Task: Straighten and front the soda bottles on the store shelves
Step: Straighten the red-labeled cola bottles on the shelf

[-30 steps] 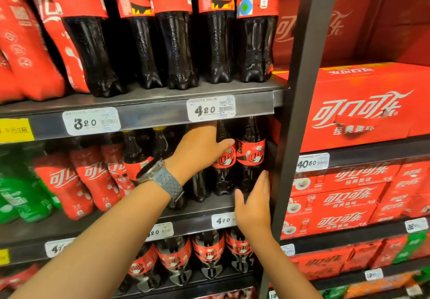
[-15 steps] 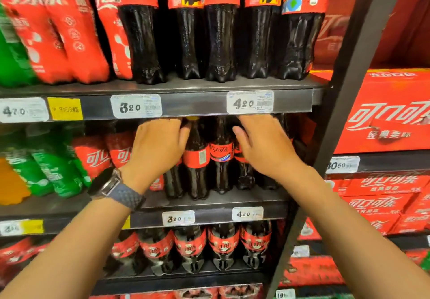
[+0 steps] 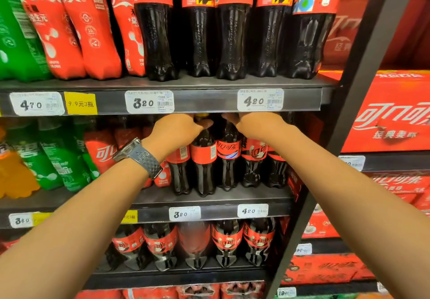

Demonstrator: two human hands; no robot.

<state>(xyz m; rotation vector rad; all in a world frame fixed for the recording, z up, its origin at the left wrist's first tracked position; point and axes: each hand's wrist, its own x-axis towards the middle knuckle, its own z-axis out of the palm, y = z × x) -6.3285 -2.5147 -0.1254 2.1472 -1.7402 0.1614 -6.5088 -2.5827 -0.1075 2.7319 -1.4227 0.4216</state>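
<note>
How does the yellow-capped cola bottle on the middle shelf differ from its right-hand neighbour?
The yellow-capped bottle shows its barcode side; its neighbour shows the white logo. The yellow-capped bottle seems slightly further forward than its neighbour, whose cap is hidden. Both are upright, dark cola with red labels.

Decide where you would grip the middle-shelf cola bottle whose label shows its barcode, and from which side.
Grip the narrow neck of the barcode bottle from the front: neighbours flank its body closely and the shelf above overhangs the cap. The left hand holds there.
</note>
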